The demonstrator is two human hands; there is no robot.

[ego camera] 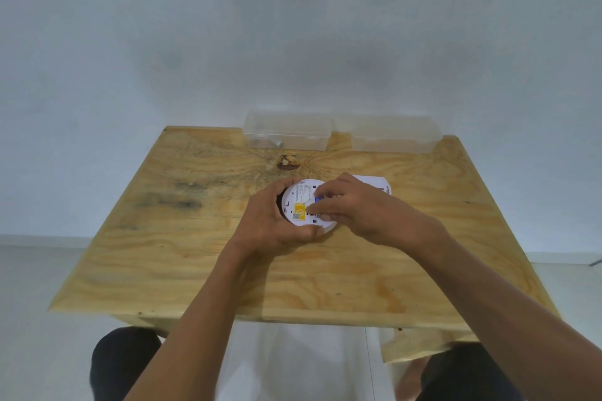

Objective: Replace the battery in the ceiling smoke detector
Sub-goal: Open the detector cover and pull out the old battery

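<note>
Your left hand (272, 221) grips the white smoke detector (301, 205), yellow-labelled back facing up; your right hand's (355, 205) curled fingertips pinch a blue battery (321, 198).

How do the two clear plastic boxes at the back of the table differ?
The left clear box holds a small grey object in its bottom near its right end; the right clear box shows nothing inside. The left clear box looks more transparent, with sharper edges; the right clear box looks cloudier. The left clear box stands behind the dark wood knot; the right clear box sits toward the wooden table's far right corner. Both are rectangular, lidless-looking, side by side at the back edge.
</note>
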